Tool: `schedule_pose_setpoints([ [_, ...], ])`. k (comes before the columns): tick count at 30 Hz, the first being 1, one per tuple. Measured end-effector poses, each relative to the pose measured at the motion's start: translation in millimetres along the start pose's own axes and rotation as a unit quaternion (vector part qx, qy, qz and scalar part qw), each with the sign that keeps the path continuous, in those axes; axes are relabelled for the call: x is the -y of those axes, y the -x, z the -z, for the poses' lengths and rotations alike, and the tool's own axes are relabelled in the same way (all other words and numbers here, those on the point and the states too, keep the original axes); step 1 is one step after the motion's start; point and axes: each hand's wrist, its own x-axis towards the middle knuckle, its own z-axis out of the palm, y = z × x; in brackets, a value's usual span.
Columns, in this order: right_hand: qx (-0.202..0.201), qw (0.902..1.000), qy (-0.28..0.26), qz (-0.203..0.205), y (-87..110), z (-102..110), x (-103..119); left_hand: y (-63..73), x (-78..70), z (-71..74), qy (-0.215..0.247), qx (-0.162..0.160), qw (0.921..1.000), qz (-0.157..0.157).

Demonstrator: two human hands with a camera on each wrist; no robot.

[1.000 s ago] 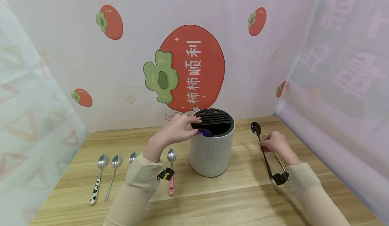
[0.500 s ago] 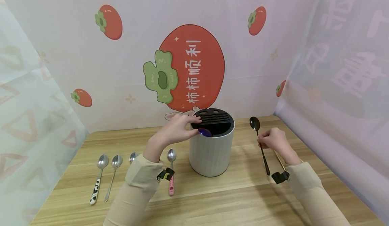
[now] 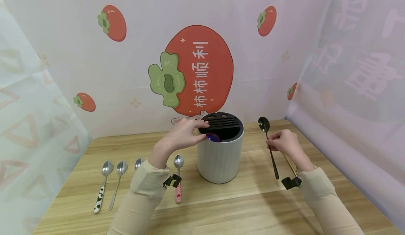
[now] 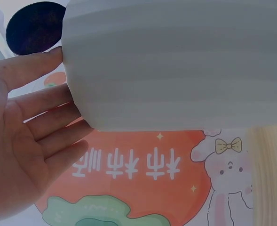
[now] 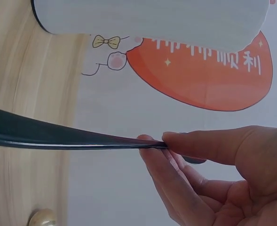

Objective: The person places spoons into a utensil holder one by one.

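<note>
My right hand (image 3: pixel 284 144) pinches a black long-handled spoon (image 3: pixel 272 157) between thumb and fingers, bowl upward, to the right of the holder. The right wrist view shows the black handle (image 5: pixel 72 136) passing through the pinch. My left hand (image 3: pixel 183 135) touches the rim of the white ribbed utensil holder (image 3: pixel 218 163) with fairly straight fingers, at its left side. Beside the left thumb, the blue-purple bowl of a spoon (image 3: pixel 213 137) shows at the opening of the black slotted lid (image 3: pixel 221 123); the rest of that spoon is hidden.
Left of the holder lie a cow-print-handled spoon (image 3: pixel 100 194), a plain steel spoon (image 3: pixel 117 182), a spoon (image 3: pixel 138 163) partly behind the left sleeve and a pink-handled spoon (image 3: pixel 178 189). A thin gold-coloured handle (image 3: pixel 290 165) lies under the right wrist. A printed cloth (image 3: pixel 133 63) hangs behind.
My right hand has lifted the black spoon off the table and moved it slightly up and left. The left hand has stayed at the holder's rim.
</note>
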Motion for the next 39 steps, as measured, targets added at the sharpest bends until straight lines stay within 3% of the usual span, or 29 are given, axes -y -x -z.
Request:
schedule_pose_setpoints([
  [10, -0.018, 0.9996, -0.005, 0.021, 1.5, 1, 11, -0.1, -0.2, 0.9, -0.007, -0.008, 0.9999, -0.009],
  [21, -0.031, 0.9992, 0.000, 0.025, 4.6, 1, 25, 0.2, 0.8, 0.5, 0.002, 0.002, 1.0000, 0.005],
  [39, -0.051, 0.9962, -0.052, 0.048, 7.6, 5, 46, 0.4, 0.9, 0.1, -0.005, -0.005, 1.0000, -0.004],
])
